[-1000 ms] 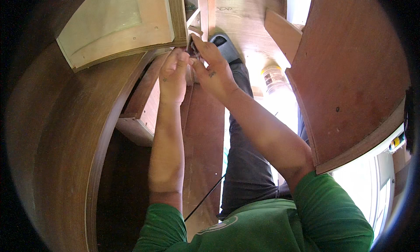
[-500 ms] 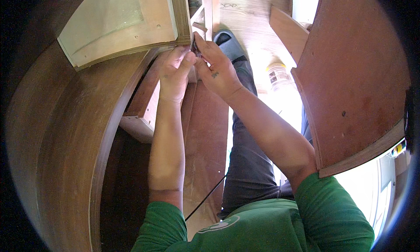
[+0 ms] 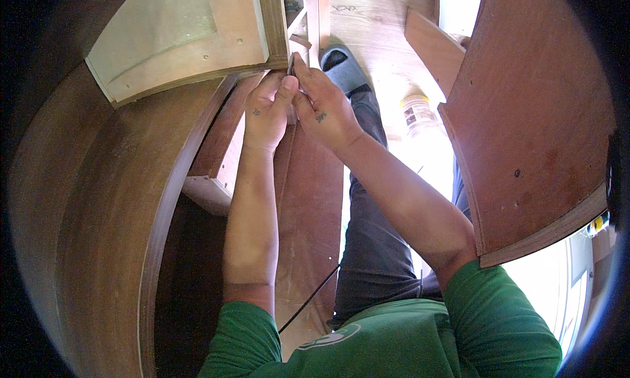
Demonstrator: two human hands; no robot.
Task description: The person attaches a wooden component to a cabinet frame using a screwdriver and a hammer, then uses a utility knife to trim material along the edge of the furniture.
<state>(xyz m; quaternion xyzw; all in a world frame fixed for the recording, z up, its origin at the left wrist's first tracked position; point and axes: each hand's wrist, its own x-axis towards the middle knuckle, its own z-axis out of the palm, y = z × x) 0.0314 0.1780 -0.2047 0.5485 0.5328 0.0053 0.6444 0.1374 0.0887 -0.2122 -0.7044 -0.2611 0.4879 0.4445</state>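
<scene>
My left hand (image 3: 268, 109) and my right hand (image 3: 325, 105) meet at the lower corner of a pale wooden cabinet door (image 3: 190, 60). Between them shows a thin, dark, metallic-looking piece (image 3: 291, 65), mostly covered by the fingers; its kind is unclear. The right fingers are closed along its right side, pointing away from me. On the left, the thumb presses in from below while the other fingers bend out of sight behind the door's edge. Just under the left hand lies a reddish-brown wooden drawer or box (image 3: 216, 138).
A reddish wooden panel (image 3: 538, 128) rises close on my right, beside my elbow. Brown curved boards (image 3: 105, 181) fill the left. On the floor beyond are my foot in a grey slipper (image 3: 341, 66) and a clear tub with a yellow rim (image 3: 417, 109). A black cord (image 3: 308, 298) crosses near my lap.
My left hand has turned slightly and shifted a little right and nearer to me, showing more of its back. The right hand has barely moved.
</scene>
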